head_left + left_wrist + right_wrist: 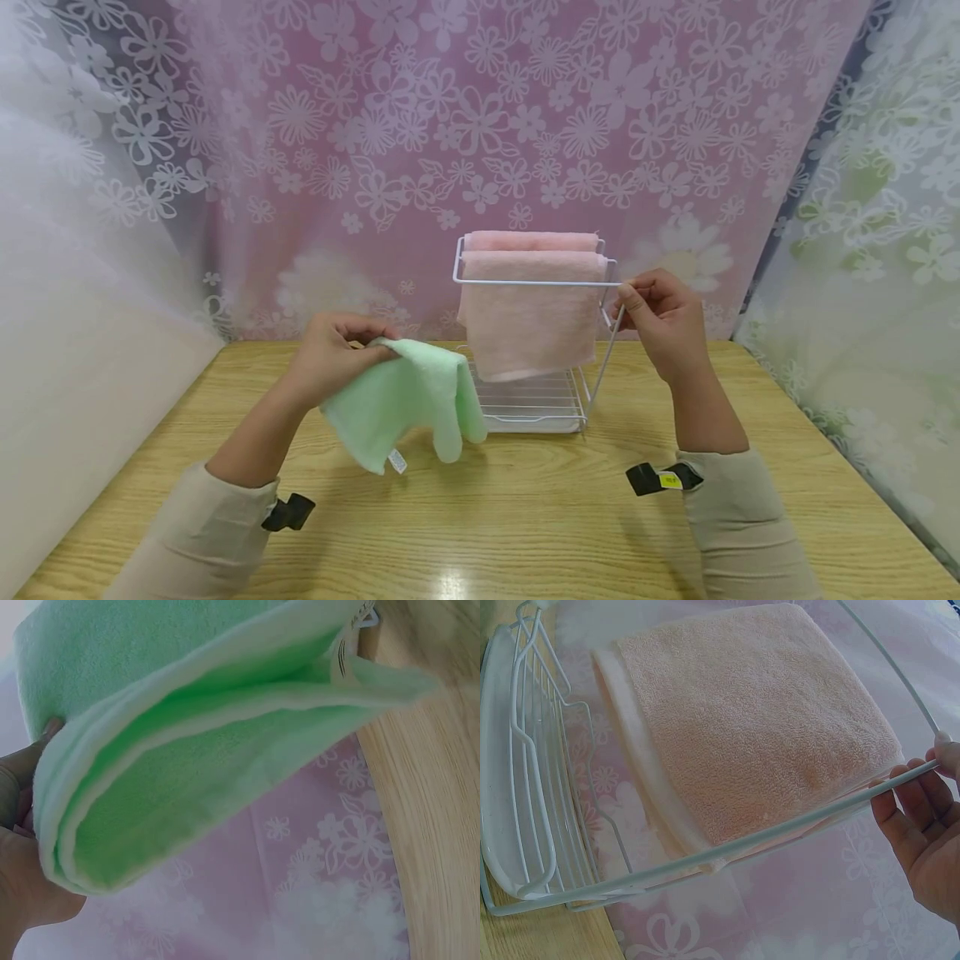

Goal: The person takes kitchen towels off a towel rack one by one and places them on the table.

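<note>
Green cloth near left edge of rack

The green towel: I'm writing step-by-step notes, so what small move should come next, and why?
Probably raise the green towel with the left hand toward the front bar of the white rack: that bar looks bare, pink cloth hangs behind it, and the right hand grips the rack's near corner.

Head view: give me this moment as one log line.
left hand: holds green towel | right hand: grips rack corner | pink towel: hangs on rack
</note>
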Tool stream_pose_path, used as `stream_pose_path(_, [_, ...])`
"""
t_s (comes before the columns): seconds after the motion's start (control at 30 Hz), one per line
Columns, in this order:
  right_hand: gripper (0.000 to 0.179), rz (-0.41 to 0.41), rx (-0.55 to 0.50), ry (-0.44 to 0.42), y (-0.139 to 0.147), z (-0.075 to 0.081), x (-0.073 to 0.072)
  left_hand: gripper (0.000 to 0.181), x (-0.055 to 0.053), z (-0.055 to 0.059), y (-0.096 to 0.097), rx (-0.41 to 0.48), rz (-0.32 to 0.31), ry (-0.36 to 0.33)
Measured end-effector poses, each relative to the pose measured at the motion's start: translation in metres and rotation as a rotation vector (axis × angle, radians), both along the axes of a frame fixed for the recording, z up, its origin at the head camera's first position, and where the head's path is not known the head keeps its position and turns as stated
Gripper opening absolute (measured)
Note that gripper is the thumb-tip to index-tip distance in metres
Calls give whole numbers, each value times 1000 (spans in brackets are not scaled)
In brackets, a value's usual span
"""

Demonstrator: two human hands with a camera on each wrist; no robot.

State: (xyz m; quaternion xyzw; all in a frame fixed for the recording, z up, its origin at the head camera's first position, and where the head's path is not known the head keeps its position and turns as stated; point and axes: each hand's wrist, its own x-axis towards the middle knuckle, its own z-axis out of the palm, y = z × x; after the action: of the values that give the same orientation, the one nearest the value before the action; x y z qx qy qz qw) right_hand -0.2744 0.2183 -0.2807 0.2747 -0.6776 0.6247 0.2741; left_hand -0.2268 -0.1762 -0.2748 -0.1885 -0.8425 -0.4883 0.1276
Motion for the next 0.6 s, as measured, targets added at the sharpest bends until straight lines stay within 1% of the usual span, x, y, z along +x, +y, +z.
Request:
stream_pose_path(0.1, [8, -4, 3, 1, 0, -1, -1, 11, 1, 0, -8, -24, 12, -14])
stream_pose_path(0.27, [13, -7, 8, 4, 1, -1, -2, 12, 3, 1, -20, -65, -3, -33])
stream_pose_path(0.47, [10, -3, 6, 9, 1, -2, -2, 15, 6, 2, -30, -134, -2, -40])
stream_pose_path(0.6, [11, 5, -2, 4, 2, -3, -3, 15, 8, 1, -36, -151, -16, -53])
